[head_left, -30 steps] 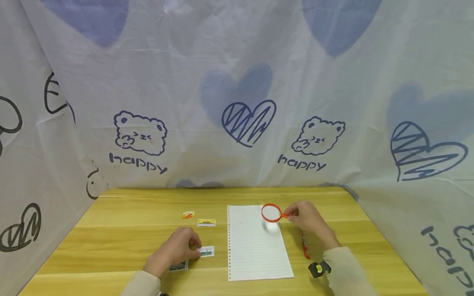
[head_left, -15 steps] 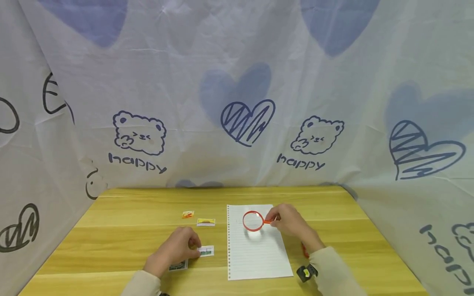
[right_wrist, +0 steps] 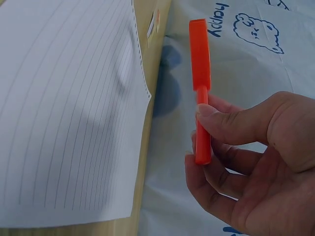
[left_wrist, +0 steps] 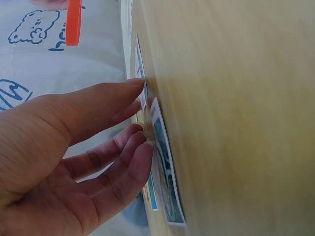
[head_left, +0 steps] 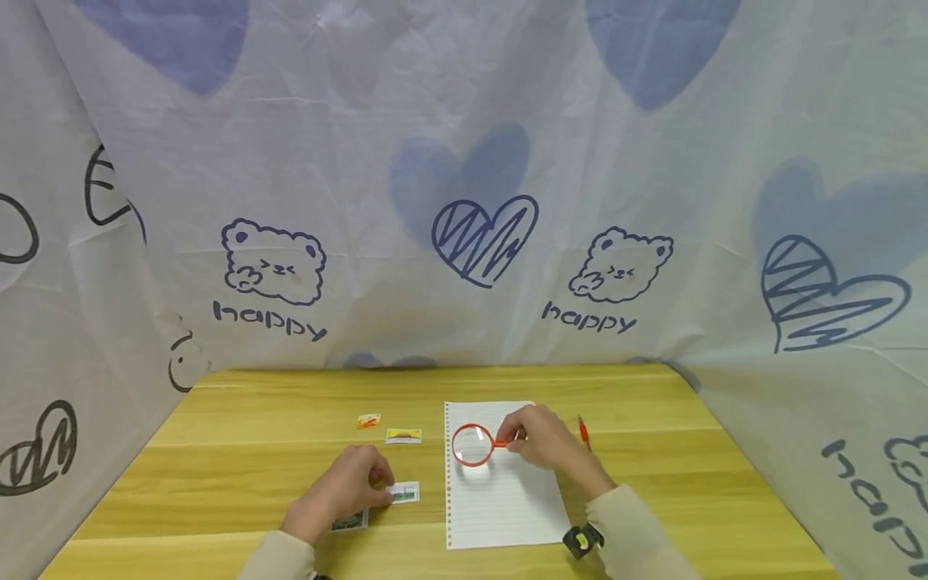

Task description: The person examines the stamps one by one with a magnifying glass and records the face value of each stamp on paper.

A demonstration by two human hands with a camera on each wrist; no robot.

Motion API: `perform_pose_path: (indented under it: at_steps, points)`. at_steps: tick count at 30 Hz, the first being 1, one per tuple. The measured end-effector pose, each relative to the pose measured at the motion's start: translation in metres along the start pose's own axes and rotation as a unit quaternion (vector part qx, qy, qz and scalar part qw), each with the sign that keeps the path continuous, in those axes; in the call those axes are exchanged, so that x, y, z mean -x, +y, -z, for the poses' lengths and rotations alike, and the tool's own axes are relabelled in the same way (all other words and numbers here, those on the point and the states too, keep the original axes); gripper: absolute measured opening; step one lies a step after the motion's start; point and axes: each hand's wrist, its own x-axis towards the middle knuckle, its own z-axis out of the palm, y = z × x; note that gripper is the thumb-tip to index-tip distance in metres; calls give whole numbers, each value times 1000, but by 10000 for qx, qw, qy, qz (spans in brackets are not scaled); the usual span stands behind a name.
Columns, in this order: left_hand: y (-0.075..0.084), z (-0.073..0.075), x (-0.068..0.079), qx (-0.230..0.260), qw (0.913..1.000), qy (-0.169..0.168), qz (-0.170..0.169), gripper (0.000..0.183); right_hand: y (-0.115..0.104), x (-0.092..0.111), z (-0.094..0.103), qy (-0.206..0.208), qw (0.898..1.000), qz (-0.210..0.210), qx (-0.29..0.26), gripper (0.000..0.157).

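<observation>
In the head view, my right hand holds a red-rimmed magnifying glass by its short handle, over the left part of a lined sheet of paper. The right wrist view shows the thumb and fingers pinching the red handle, the lens edge-on and apart from the paper. My left hand rests at the table, thumb and a fingertip on the left end of a white-bordered green postage stamp. Under that hand lies a darker stamp, partly covered; the left wrist view shows this dark stamp flat on the wood.
Two more stamps lie farther back: a small orange-and-yellow stamp and a yellow stamp. A red pen is right of the paper, partly behind the right arm. Printed cloth hangs behind the wooden table.
My right hand has carried the magnifying glass left and a little toward me, from the paper's upper right to its left side. The left hand stays on the stamp.
</observation>
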Motion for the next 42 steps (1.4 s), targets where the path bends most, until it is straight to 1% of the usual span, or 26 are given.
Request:
perform_pose_path:
  at_steps: [4,12,20,26,32,42]
  points:
    - [1,0,0,-2,10000,-11,11,14,-6,-1,-2,-85,9999,46,-59,18]
    - [1,-2,0,-51,10000,75,18,14,-13,-1,-5,-110,9989,447,-114,17]
    - [1,-1,0,32,10000,1,8,13,-18,-2,-12,-269,9981,521,-177,19]
    - [0,-2,-1,-54,10000,53,0,14,-22,-3,-17,-272,9964,797,-137,18]
    - [0,-2,-1,-63,10000,23,-1,14,-24,-4,-21,-271,9950,945,-172,19]
    - [0,-2,0,-66,10000,34,6,15,-35,-4,-29,-430,9950,879,-178,19]
